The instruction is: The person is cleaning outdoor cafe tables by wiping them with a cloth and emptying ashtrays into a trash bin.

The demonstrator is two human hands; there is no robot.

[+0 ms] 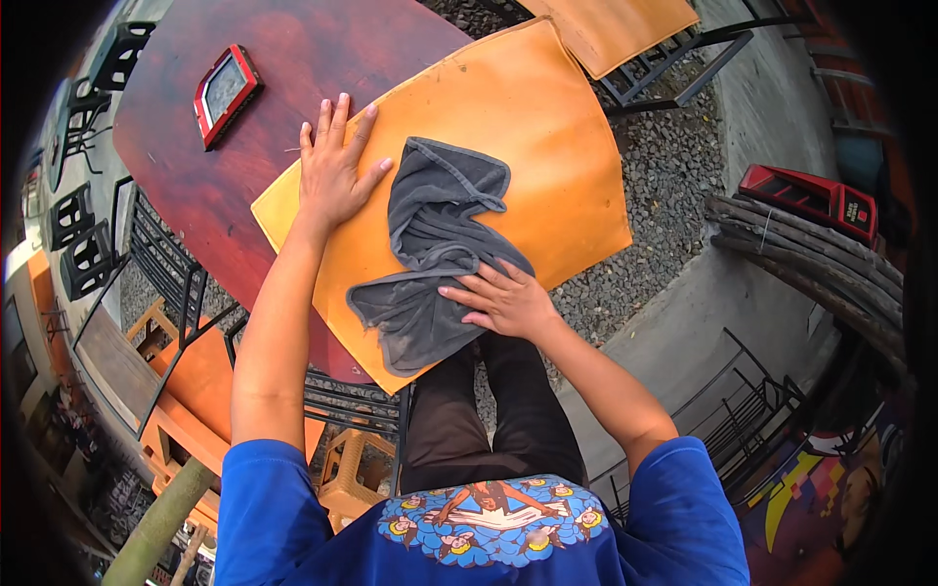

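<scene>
A yellow-orange leatherette pad (549,146) lies across the dark red tabletop (293,44), one side reaching out over the gravel. My left hand (333,172) rests palm down near the pad's far left edge, fingers spread, with fingertips at or past the seam. On the pad sits a rumpled dark grey towel (447,220), bunched in the middle and folded over at both ends. My right hand (506,297) lies flat on the towel's near right part, fingers extended; its palm side is hidden.
A red-framed box (227,95) is on the tabletop. Another orange pad (623,29) rests on a black metal frame at upper right. Black metal chairs (165,242) and an orange woven stool (355,469) stand at left. Bundled poles (806,256) and a red crate (813,201) are at right.
</scene>
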